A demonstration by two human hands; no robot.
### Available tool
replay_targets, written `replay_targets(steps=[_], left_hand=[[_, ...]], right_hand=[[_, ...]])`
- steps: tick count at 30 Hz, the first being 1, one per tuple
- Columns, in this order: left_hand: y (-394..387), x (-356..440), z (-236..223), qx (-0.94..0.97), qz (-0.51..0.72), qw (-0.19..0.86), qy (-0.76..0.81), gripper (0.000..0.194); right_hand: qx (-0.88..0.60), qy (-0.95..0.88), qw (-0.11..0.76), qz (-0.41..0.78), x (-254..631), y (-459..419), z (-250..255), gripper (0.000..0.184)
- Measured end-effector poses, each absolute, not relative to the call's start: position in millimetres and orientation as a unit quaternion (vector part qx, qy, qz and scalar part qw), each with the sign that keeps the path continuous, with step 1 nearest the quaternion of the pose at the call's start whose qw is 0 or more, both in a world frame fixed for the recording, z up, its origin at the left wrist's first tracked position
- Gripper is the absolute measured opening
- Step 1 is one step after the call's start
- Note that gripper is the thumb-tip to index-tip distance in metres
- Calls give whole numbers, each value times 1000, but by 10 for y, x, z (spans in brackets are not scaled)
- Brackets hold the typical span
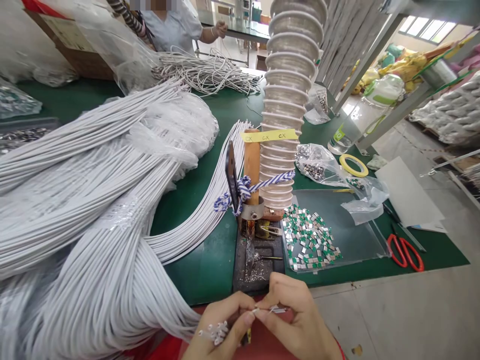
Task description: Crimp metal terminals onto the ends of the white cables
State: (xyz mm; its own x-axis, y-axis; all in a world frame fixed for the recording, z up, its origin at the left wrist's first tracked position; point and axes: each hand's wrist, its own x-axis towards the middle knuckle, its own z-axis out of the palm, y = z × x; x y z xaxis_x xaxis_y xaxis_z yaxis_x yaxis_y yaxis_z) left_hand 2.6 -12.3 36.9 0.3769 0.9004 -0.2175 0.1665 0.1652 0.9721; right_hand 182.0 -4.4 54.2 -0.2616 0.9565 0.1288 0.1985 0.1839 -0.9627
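Note:
My left hand (229,325) is closed at the bottom centre, with several white cable ends (215,332) poking out between its fingers. Thumb and forefinger of that hand pinch the tip of a thin white cable (255,310). My right hand (296,315) pinches the same tip from the right, so the fingertips of both hands nearly meet; fine detail of the tip is hidden. Just beyond the hands stands a dark metal base (240,280) carrying an upright soldering iron with a wooden handle (252,170). Thick bundles of white cables (112,280) spread across the left side.
A ribbed clear hose (288,90) rises behind the iron, tied with blue-white rope (272,181). Right of it, small green-and-silver connectors (311,240) lie on a tray (360,245). Red-handled scissors (405,252), yellow tape (353,165) and a bottle (360,120) stand further right. A person (172,27) is opposite.

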Motion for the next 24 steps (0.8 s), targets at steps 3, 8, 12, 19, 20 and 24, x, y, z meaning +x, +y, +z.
replay_targets(steps=[3,8,12,19,20,24], left_hand=[[-26,-3,403,568,301,576,505,35],[142,-40,439,617,283,555,481,37],[189,-45,416,627,267,557,475,38],[165,-56,397,630,257,542,493,36],[165,-57,397,629,262,542,491,36],[167,-61,388,626,277,548,481,36]], right_hand=[[-438,-653,419,454,1799,-4,509,28],[-441,-671,413,431,1800,63,443,37],[-438,-681,411,418,1793,73,409,35],[-451,-655,430,427,1828,44,352,21],[-452,-656,427,428,1833,40,354,16],[-454,-655,410,443,1835,39,377,6]])
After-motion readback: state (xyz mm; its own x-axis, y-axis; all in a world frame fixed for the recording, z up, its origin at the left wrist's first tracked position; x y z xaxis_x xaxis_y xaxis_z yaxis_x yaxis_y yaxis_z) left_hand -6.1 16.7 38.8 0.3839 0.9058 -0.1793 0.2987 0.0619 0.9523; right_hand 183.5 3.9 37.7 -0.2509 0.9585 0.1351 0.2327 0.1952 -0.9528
